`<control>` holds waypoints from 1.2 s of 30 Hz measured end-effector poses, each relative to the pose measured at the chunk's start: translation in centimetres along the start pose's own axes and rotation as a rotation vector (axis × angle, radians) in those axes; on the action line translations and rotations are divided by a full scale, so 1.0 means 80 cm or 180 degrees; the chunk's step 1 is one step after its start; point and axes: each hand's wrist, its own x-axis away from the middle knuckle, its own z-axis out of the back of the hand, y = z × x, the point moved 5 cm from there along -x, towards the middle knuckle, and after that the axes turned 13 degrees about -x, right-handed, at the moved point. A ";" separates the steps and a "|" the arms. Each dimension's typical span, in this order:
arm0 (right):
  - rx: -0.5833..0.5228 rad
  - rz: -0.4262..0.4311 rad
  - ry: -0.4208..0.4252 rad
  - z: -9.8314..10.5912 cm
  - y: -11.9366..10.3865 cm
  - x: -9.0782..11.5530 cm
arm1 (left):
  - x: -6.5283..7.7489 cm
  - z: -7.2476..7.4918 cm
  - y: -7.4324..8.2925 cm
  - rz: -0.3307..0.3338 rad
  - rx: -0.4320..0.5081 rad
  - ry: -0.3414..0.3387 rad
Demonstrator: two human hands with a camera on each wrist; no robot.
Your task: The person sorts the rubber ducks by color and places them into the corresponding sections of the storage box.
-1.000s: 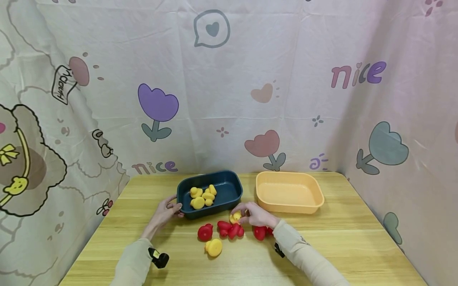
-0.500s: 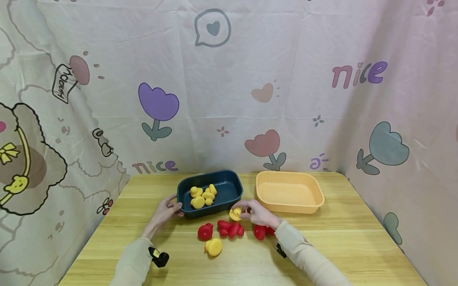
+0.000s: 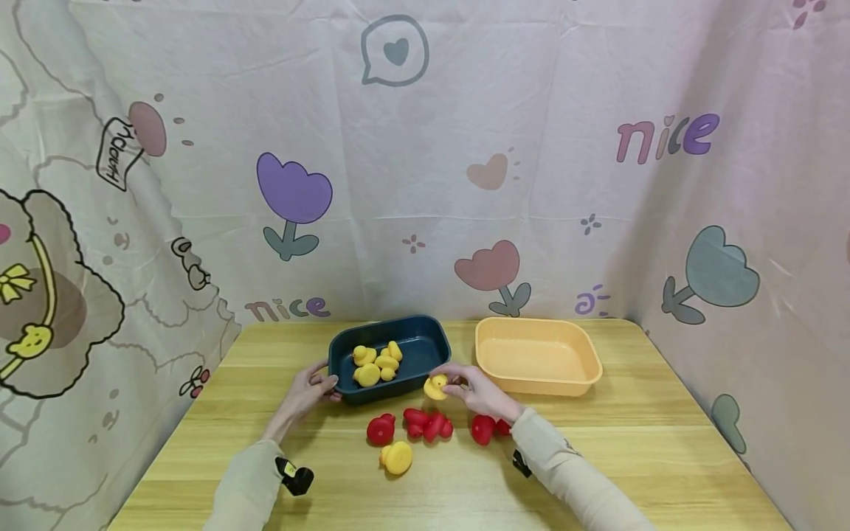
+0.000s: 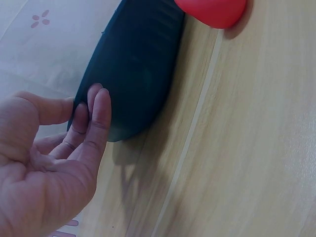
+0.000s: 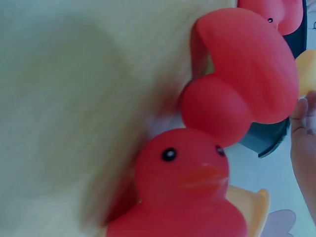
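My left hand [image 3: 304,398] grips the left end of a dark blue plastic bin [image 3: 423,354], thumb at the rim and fingers against the outer wall [image 4: 138,69]. Several yellow rubber ducks [image 3: 375,366] lie in the bin's left half. My right hand [image 3: 479,391] pinches another yellow rubber duck [image 3: 434,386], held upright at the bin's front right wall. At the edge of the right wrist view, part of this duck [image 5: 307,71] shows beside the fingertips. Red rubber ducks [image 3: 428,425] lie on the table in front of the bin, some under my right forearm.
An orange-yellow bin [image 3: 538,354] stands at the back right with nothing in it. One yellow duck [image 3: 398,459] lies on its side nearer the front, close to a red duck [image 3: 381,430]. A patterned cloth [image 3: 425,184] hangs behind the wooden table [image 3: 425,501].
My right hand has lifted the yellow duck from beside the red ducks, up and back to the dark blue bin's front wall. My left hand has stayed on the bin.
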 end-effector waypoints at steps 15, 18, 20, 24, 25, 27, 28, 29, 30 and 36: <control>0.0050 -0.0009 0.0199 0.020 -0.028 -0.018 | -0.001 -0.001 0.001 -0.0010 -0.0017 -0.0006; 0.0082 -0.0100 0.0173 0.025 -0.031 -0.022 | -0.001 -0.001 0.001 -0.0008 -0.0017 -0.0008; 0.0117 -0.0150 0.0139 0.028 -0.033 -0.026 | -0.001 -0.001 0.001 -0.0007 -0.0012 -0.0006; 0.0102 -0.0237 0.0114 0.035 -0.037 -0.034 | -0.001 -0.001 0.000 0.0007 -0.0004 0.0005; 0.0073 -0.0267 0.0123 0.037 -0.038 -0.037 | -0.001 -0.001 0.000 0.0010 -0.0004 0.0008; 0.0019 -0.0290 0.0140 0.041 -0.040 -0.042 | -0.001 -0.001 0.000 0.0017 -0.0012 0.0008; 0.0017 -0.0274 0.0139 0.042 -0.041 -0.044 | -0.001 -0.001 0.000 0.0022 -0.0006 0.0014; 0.0017 -0.0267 0.0141 0.044 -0.042 -0.047 | -0.001 -0.001 0.000 0.0024 -0.0006 0.0017; 0.0025 -0.0256 0.0139 0.046 -0.043 -0.049 | 0.000 0.000 0.000 0.0028 -0.0004 0.0018; 0.0255 -0.0210 0.0122 0.054 -0.045 -0.066 | 0.002 -0.001 0.001 0.0032 -0.0001 0.0014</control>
